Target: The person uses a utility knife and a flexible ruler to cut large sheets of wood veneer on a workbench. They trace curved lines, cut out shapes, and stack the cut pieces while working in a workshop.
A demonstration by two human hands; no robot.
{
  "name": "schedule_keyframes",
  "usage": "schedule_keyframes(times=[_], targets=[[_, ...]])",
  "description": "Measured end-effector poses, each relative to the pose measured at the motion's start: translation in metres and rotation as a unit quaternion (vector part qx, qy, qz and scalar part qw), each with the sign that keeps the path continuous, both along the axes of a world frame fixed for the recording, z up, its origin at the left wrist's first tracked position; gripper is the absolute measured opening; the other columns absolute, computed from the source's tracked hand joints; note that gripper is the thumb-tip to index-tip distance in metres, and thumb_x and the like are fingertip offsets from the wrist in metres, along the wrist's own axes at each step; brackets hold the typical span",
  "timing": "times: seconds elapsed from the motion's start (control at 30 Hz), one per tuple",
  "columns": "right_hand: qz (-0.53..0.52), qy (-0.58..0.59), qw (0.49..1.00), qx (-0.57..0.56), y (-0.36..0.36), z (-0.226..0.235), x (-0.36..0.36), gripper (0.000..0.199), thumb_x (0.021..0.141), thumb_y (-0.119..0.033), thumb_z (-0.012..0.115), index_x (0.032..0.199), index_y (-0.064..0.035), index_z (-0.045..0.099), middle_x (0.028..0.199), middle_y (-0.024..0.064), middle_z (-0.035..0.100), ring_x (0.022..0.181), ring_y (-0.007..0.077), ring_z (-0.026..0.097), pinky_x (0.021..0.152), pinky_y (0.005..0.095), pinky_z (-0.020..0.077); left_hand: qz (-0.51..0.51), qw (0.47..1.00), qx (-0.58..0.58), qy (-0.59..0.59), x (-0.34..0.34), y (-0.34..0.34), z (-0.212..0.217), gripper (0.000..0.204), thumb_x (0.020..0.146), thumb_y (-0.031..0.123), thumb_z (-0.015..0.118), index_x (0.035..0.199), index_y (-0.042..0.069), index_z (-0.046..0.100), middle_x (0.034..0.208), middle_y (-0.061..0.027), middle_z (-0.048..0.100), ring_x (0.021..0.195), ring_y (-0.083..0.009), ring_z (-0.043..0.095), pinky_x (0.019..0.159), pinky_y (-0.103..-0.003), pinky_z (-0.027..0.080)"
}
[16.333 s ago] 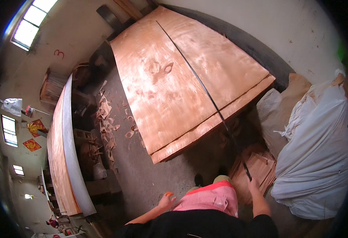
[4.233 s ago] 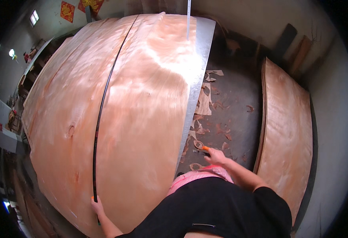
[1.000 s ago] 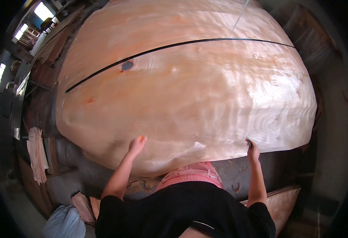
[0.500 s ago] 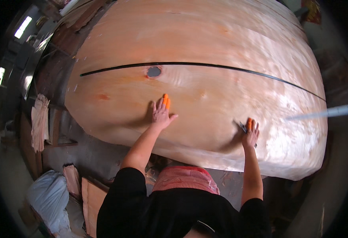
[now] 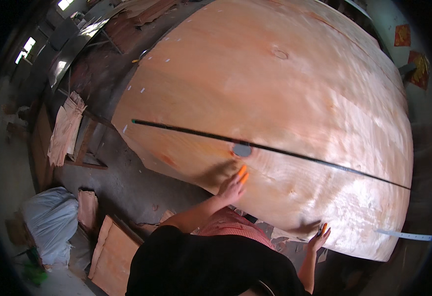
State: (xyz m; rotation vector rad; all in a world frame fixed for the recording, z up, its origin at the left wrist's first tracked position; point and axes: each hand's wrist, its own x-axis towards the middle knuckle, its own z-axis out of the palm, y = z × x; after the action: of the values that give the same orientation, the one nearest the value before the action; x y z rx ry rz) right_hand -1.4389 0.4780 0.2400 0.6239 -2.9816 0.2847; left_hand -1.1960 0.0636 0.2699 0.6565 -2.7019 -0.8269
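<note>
A broad sheet of pale wood veneer (image 5: 285, 98) spreads in front of me, its surface slightly wavy. My left hand (image 5: 231, 188) is over its near edge, fingers stretched out and orange covers on some of them, just below a round grey spot (image 5: 242, 150). A long thin black strip (image 5: 196, 132) lies across the sheet, passing right above that spot. My right hand (image 5: 318, 240), also with orange on a finger, is at the near edge farther right. It holds a small slim knife-like tool (image 5: 320, 229), mostly hidden by the fingers.
A pale ruler-like strip (image 5: 405, 236) sticks out past the sheet's right edge. To the left are a bundle of veneer scraps (image 5: 67, 129), a stuffed grey-white bag (image 5: 51, 217) and a veneer-covered board (image 5: 110, 256). Scraps litter the floor near my body.
My view has turned, so the sheet and black strip now slant down to the right. Both hands appear nearer the sheet's near edge; the left is closer to the round spot.
</note>
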Motion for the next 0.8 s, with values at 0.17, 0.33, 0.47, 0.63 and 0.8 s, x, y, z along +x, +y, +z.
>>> schedule_keyframes(times=[0.17,0.33,0.47,0.63,0.8], targets=[[0.029,-0.117,0.978,-0.17,-0.05,0.0,0.08,0.039,0.082,-0.001,0.037,0.12,-0.0035,0.04,0.125,0.0182,0.036,0.115,0.0344,0.033,0.094,0.0381,0.028,0.135,0.977,-0.162,-0.026,0.003,-0.141,-0.013,0.047,0.068,0.01,0.05,0.114,0.003,0.043,0.112,-0.0132,0.041,0.094,-0.0263,0.047,0.069,-0.035,0.044],[0.04,-0.177,0.969,-0.168,-0.115,0.005,0.159,0.048,0.075,0.003,0.043,0.122,-0.0096,0.038,0.124,0.0152,0.036,0.11,0.0323,0.038,0.09,0.0369,0.0335,0.02,0.978,-0.189,-0.088,0.004,-0.213,-0.041,0.026,0.068,0.011,0.051,0.093,0.006,0.052,0.095,-0.0083,0.047,0.088,-0.0237,0.049,0.062,-0.036,0.046],[0.045,-0.263,0.942,-0.202,-0.14,-0.012,0.185,0.048,0.074,0.003,0.046,0.12,-0.0096,0.04,0.123,0.0153,0.037,0.11,0.0312,0.039,0.09,0.0358,0.0343,0.107,0.956,-0.27,-0.03,-0.063,-0.324,0.004,0.015,0.073,0.012,0.048,0.085,0.006,0.053,0.091,-0.0088,0.048,0.084,-0.0244,0.05,0.06,-0.037,0.046],[0.098,-0.257,0.952,-0.135,-0.178,0.015,0.206,0.051,0.07,0.005,0.046,0.118,-0.0104,0.042,0.12,0.012,0.041,0.107,0.03,0.042,0.087,0.0339,0.0378,0.216,0.927,-0.21,0.225,-0.096,-0.35,0.11,0.03,0.07,0.014,0.054,0.099,0.006,0.051,0.107,-0.0106,0.046,0.093,-0.0268,0.047,0.072,-0.038,0.044],[0.084,-0.273,0.95,-0.125,-0.181,0.021,0.22,0.045,0.071,0.004,0.047,0.114,-0.0088,0.046,0.117,0.0121,0.043,0.105,0.0293,0.044,0.086,0.0337,0.0387,-0.013,0.987,-0.068,0.148,-0.029,-0.263,0.06,0.031,0.073,0.015,0.052,0.102,0.007,0.049,0.106,-0.012,0.048,0.093,-0.0293,0.049,0.073,-0.037,0.044]])
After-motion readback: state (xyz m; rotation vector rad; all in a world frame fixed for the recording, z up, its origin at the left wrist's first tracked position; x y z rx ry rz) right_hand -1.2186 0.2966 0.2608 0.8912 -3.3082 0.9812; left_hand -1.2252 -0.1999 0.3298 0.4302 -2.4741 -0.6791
